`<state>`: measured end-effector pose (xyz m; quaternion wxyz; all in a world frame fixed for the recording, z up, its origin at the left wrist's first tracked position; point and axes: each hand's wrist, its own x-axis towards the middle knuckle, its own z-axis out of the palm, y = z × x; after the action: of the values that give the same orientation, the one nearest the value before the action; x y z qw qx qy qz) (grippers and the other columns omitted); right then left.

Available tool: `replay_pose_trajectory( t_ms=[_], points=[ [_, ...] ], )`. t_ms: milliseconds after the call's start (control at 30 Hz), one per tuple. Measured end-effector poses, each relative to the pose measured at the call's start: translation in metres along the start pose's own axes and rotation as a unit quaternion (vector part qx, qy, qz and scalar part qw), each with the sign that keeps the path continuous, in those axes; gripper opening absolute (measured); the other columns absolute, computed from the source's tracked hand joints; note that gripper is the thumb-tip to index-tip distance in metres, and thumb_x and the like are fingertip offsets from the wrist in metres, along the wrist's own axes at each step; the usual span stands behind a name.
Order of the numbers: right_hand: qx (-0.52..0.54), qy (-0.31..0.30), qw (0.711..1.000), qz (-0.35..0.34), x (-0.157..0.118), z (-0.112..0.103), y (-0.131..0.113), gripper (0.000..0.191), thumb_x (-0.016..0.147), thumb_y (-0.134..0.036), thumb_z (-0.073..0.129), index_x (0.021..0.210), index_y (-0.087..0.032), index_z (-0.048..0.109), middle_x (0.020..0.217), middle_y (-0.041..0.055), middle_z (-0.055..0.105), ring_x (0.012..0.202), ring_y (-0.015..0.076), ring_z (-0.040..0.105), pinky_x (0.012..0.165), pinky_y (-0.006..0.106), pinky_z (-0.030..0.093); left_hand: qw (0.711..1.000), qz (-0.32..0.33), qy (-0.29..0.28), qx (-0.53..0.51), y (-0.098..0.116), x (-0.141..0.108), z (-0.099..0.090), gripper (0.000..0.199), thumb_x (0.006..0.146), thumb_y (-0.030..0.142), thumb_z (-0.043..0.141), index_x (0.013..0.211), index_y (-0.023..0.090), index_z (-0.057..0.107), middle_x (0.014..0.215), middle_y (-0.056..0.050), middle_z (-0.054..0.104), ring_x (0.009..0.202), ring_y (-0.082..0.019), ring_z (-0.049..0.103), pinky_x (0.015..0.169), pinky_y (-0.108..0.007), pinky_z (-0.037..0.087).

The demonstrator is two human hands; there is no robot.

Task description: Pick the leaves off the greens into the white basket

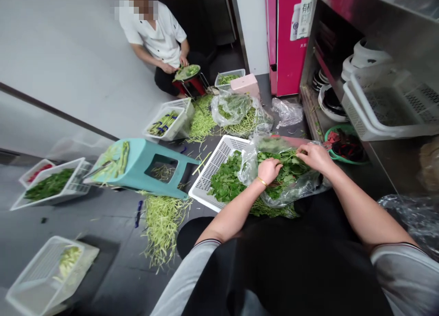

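Observation:
A clear plastic bag lies open in front of me, full of leafy greens. My left hand is among the leaves with its fingers curled closed on some of them. To its right, my right hand pinches greens at the bag's far right side; its fingertips are partly hidden. A white perforated basket sits just left of the bag, and loose leaves fill much of it. The bag overlaps the basket's right part.
A turquoise stool lies left, with stems on it and a pile of trimmings beside it. Another person works at a small red stool. Metal shelving with white baskets stands close on the right.

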<state>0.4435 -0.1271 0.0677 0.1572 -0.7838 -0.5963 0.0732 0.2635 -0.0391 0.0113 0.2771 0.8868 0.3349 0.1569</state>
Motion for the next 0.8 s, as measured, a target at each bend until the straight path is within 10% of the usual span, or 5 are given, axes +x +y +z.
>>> replay_pose_trajectory(
  t_ms=[200, 400, 567, 800],
  points=[
    [0.346, 0.125, 0.926, 0.085, -0.021, 0.019, -0.012, 0.037, 0.084, -0.049, 0.051, 0.1, -0.019, 0.065, 0.082, 0.0079, 0.067, 0.069, 0.0197, 0.061, 0.061, 0.032, 0.049, 0.945, -0.068, 0.007, -0.32, -0.008, -0.012, -0.039, 0.013, 0.076, 0.025, 0.058, 0.069, 0.015, 0.063, 0.063, 0.0, 0.058, 0.06, -0.011, 0.049, 0.061, -0.023, 0.039],
    [0.555, -0.183, 0.809, 0.057, -0.021, 0.05, -0.062, 0.061, 0.07, -0.05, 0.069, 0.121, -0.019, 0.054, 0.085, 0.004, 0.067, 0.058, 0.0125, 0.059, 0.041, 0.021, 0.041, 0.911, -0.104, -0.034, -0.398, -0.009, -0.069, -0.05, 0.015, 0.072, 0.026, 0.058, 0.068, 0.013, 0.065, 0.06, 0.001, 0.058, 0.055, -0.009, 0.045, 0.056, -0.021, 0.036],
    [0.458, -0.325, 0.827, -0.019, -0.03, 0.047, -0.105, 0.04, 0.069, -0.046, 0.071, 0.094, -0.015, 0.064, 0.059, -0.0037, 0.059, 0.043, 0.0075, 0.05, 0.04, 0.02, 0.041, 0.894, -0.192, 0.03, -0.403, -0.026, -0.115, -0.051, 0.021, 0.067, 0.03, 0.07, 0.078, 0.012, 0.067, 0.057, 0.002, 0.057, 0.052, -0.008, 0.046, 0.055, -0.022, 0.037],
    [0.56, -0.233, 0.793, 0.06, -0.03, 0.04, -0.12, 0.037, 0.063, -0.046, 0.077, 0.076, -0.014, 0.063, 0.055, -0.0036, 0.057, 0.036, 0.0042, 0.042, 0.035, 0.019, 0.036, 0.837, -0.209, 0.058, -0.502, -0.041, -0.182, -0.073, 0.034, 0.06, 0.039, 0.08, 0.077, 0.012, 0.068, 0.062, 0.0, 0.061, 0.052, -0.007, 0.047, 0.052, -0.021, 0.037]
  ],
)
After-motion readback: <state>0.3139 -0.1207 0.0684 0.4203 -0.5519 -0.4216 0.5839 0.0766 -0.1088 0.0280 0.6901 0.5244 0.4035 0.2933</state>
